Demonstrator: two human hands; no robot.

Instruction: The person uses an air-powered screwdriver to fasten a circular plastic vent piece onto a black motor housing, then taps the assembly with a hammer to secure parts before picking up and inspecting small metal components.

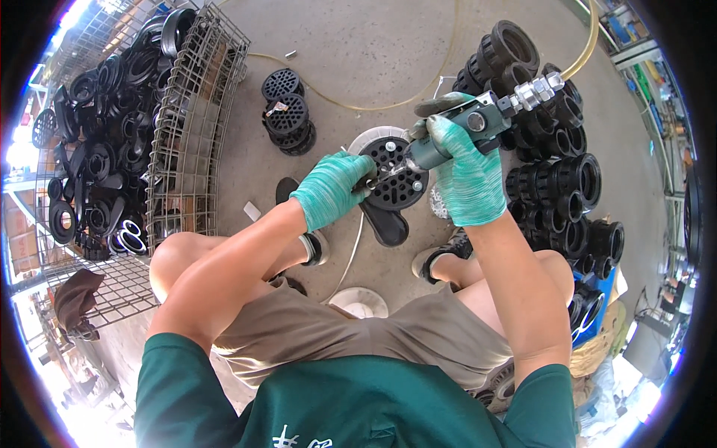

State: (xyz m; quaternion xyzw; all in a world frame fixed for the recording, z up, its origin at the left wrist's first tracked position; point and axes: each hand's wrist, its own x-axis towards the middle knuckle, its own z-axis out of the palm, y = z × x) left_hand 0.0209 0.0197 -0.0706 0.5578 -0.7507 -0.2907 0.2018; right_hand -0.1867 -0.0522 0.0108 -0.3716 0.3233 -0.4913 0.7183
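Note:
My right hand (469,175), in a green knit glove, grips a dark green air tool (432,152) with a silver hose fitting at its back end. The tool's tip points left, over a round black grate (399,197) full of holes. Bright metal fasteners show on the grate. My left hand (328,190), gloved alike, is closed at the grate's left edge, close to the tool's tip. Its fingertips pinch something small and dark that I cannot make out. Under the grate, a black rounded part (390,228) sticks out toward me, and a pale round support (366,139) shows behind.
Stacked black grates (287,112) stand on the floor ahead to the left. A wire cage (196,119) of black rings and fittings fills the left side. Black ribbed fittings (556,183) are piled at right. A yellowish air hose (590,41) runs from the tool.

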